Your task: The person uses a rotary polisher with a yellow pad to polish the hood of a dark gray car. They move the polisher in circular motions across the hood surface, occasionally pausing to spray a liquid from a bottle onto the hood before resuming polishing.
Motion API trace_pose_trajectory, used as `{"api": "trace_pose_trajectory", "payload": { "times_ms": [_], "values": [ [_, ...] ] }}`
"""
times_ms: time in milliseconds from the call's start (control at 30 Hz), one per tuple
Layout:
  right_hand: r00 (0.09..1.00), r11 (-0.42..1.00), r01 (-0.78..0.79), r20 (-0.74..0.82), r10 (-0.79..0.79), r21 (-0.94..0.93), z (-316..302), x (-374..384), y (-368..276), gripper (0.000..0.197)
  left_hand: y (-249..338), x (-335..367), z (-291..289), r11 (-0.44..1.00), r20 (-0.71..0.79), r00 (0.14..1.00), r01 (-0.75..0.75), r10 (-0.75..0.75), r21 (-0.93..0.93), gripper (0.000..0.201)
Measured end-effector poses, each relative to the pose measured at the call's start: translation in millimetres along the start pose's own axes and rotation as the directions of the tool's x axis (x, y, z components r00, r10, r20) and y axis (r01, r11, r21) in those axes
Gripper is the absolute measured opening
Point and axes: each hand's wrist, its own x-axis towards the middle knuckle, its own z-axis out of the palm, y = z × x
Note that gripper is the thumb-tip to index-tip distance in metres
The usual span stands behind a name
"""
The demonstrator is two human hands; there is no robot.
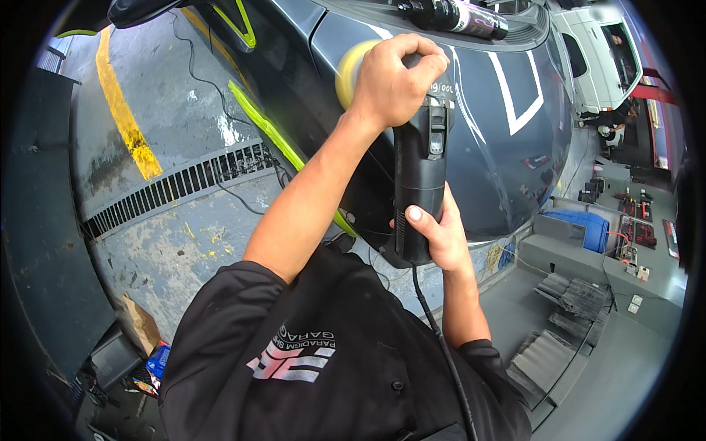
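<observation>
Nearest the camera is your own black shirt (353, 367), a pale and reddish print on its chest, with a black power cord (439, 323) running down over it. Beyond your chest you have a black polisher (421, 176), its body lengthwise in front of you and its head away from you, over the dark grey car (507, 173). Your left hand (396, 82) is curled tightly over the polisher's head, fingers bent and thumb folded in; you hide most of the grip with the back of that hand. Your right hand (441, 231) is wrapped round the rear of the handle, thumb laid along its upper side, just above where the cord comes out. The round yellow pad (351, 73) shows beside your left hand, next to a panel seam; you cannot tell from here how firmly it meets the paint. Past the polisher, a dark bottle (460, 18) lies on its side near the base of the windscreen. White light reflections cross the panel. To your left, a lime-green trim strip (266, 128) edges the car, with a floor grate (176, 184) and a yellow line (121, 103) farther out. At your far right stands a white vehicle (597, 62).
</observation>
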Motion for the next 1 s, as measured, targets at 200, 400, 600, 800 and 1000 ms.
{"api": "trace_pose_trajectory", "payload": {
  "times_ms": [200,400,600,800,1000],
  "values": [
    [1.000,1.000,0.004,-0.015,-0.003,0.026,-8,-17,15,0.068,6,-20,11,1.000,0.047,0.999,0.004,-0.004,0.019,0.023],
    [0.999,0.997,-0.031,-0.035,0.033,0.069,-18,-38,29,0.069,9,-40,26,1.000,0.091,0.996,-0.012,0.011,0.017,0.018],
    [0.995,0.986,-0.081,-0.043,0.088,0.149,-24,-60,36,0.085,5,-59,40,0.999,0.089,0.995,-0.043,0.041,0.022,0.013],
    [0.997,0.997,0.002,-0.076,0.004,0.076,-40,-77,63,0.076,-3,-81,63,0.999,0.129,0.990,-0.054,0.054,-0.001,0.012],
    [0.992,0.985,-0.061,-0.100,0.077,0.161,-53,-104,73,0.087,-3,-108,82,0.994,0.189,0.977,-0.106,0.097,0.037,0.010]
  ]
}}
